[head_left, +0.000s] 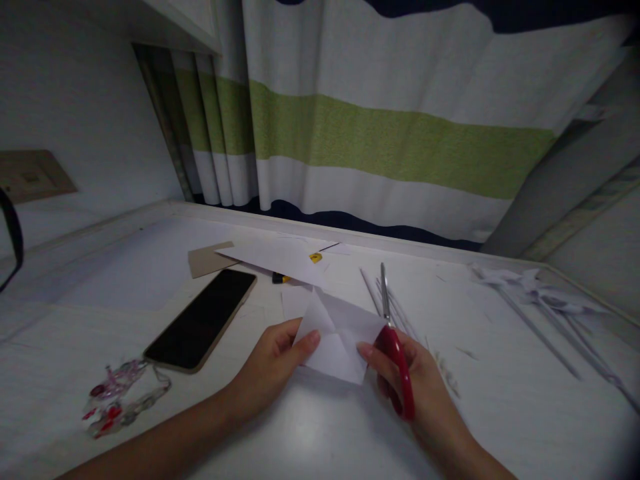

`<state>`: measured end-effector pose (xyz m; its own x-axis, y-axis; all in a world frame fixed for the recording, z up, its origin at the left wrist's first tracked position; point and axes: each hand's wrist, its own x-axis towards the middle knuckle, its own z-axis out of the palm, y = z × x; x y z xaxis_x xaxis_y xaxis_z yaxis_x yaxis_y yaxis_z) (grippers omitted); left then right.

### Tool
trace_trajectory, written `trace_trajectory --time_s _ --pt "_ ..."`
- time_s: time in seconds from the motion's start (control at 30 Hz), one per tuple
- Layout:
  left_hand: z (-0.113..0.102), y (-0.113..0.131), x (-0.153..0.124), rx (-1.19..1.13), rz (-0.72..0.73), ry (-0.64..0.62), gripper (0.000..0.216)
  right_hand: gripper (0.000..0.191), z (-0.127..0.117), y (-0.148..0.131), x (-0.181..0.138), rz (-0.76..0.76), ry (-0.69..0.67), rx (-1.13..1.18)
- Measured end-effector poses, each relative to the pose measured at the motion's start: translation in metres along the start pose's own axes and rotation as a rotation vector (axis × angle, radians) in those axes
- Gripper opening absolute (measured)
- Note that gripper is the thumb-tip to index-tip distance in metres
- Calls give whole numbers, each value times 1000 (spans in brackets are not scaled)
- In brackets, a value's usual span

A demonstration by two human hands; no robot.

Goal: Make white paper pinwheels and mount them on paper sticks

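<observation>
A small white sheet of paper (pixel 336 340) with crossing creases is held up between my two hands. My left hand (pixel 280 357) is closed on its left side, thumb on top. My right hand (pixel 413 377) pinches the paper's right edge with the thumb. That same hand also carries a pair of scissors (pixel 406 380) with red handles, its blades pointing away from me. Whether the blades are apart is hard to make out. Just beyond the hands lie thin white paper sticks (pixel 400 313).
A black-screened phone (pixel 203 320) with a beaded charm strap (pixel 123 400) lies at left. Behind the paper are a brown card (pixel 207 260), a larger white sheet (pixel 275 259) and a yellow-black cutter (pixel 316 257). White paper pinwheels (pixel 535 287) on sticks rest at right, before a curtain (pixel 380 137).
</observation>
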<state>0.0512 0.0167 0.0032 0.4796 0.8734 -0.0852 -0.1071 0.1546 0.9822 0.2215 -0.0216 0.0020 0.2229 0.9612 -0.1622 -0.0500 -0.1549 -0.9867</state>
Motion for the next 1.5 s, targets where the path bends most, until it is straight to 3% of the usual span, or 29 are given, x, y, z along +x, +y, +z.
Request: trace_trajectory --time_s 0.27,0.57,0.77,0.97,1.1,1.33,1.5 --pt "0 -1 0 66 32 -38 24 32 -5 -5 5 -13 75 50" --pt "0 0 -1 78 40 7 23 26 -8 -2 8 23 22 133" --pt "-2 -5 3 -27 -18 55 24 27 -8 -5 9 31 17 86" --pt "0 -12 -1 -121 80 4 24 24 -7 -7 5 -12 28 105" --pt "7 -16 -5 -62 -21 -107 31 23 -5 -9 1 -23 15 112" --pt "10 -14 -5 -17 -125 -18 32 21 -5 -10 0 -39 18 101" --pt "9 -15 -7 -55 -94 -85 28 20 -5 -8 -1 -31 8 101"
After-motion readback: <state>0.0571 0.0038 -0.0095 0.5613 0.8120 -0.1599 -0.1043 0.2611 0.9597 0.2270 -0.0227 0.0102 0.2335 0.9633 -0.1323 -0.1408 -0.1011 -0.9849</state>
